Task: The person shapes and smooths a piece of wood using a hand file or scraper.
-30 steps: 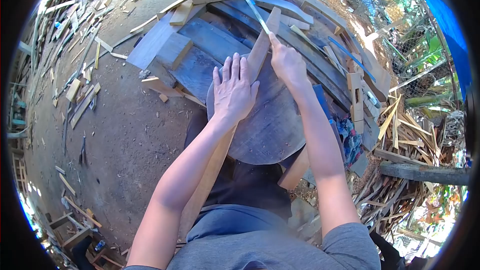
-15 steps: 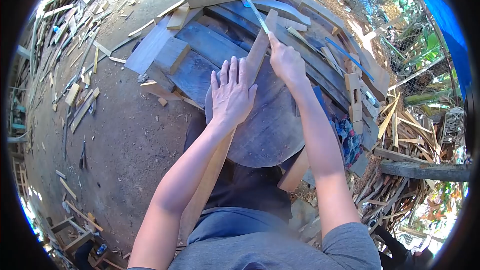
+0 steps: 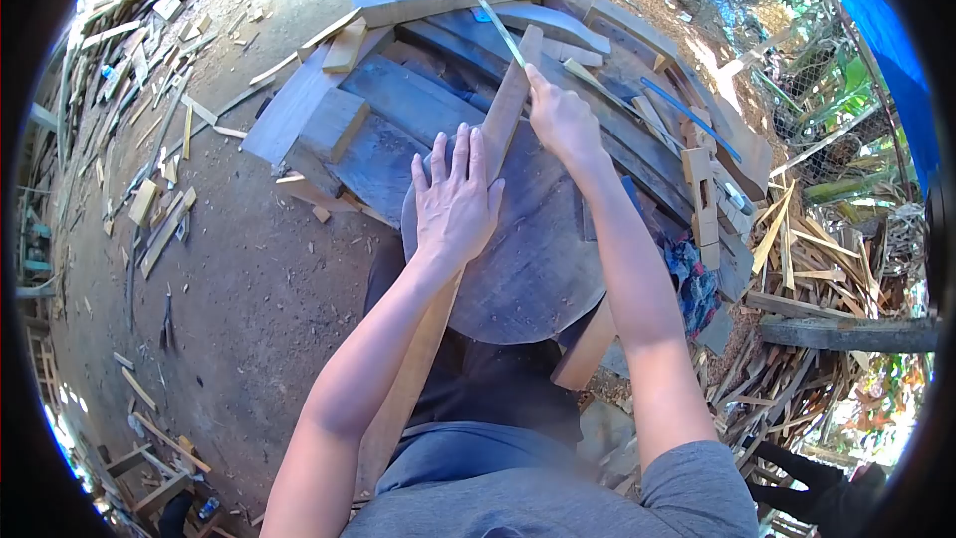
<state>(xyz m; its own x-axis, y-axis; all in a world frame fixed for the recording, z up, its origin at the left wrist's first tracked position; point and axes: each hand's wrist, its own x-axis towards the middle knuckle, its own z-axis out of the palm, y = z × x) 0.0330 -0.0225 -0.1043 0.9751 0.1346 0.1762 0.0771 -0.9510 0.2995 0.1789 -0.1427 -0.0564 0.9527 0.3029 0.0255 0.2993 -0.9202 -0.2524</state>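
A long wooden plank (image 3: 506, 108) runs lengthwise away from my body, across a round wooden block (image 3: 528, 259). My left hand (image 3: 456, 207) presses flat on the plank, fingers stretched out and pointing forward. Farther up, near the plank's far end, my right hand (image 3: 564, 122) is closed around a long, thin, pale tool (image 3: 501, 30) that looks like a narrow blade or strip. The tool's tip points forward and left, beside the plank's end. Its held end is hidden in my fist, and I cannot tell its exact kind.
Dark boards (image 3: 408, 100) and cut timber pieces lie stacked beyond the block. A blue strip (image 3: 689, 118) and a slotted wood piece (image 3: 702, 194) rest at the right, above a patterned cloth (image 3: 694, 279). Offcuts (image 3: 164, 224) litter the dirt floor at left; scrap sticks (image 3: 797, 249) pile up right.
The view has shifted slightly. Both hands keep their places on the plank and the tool, with the right hand and tool moved only a little.
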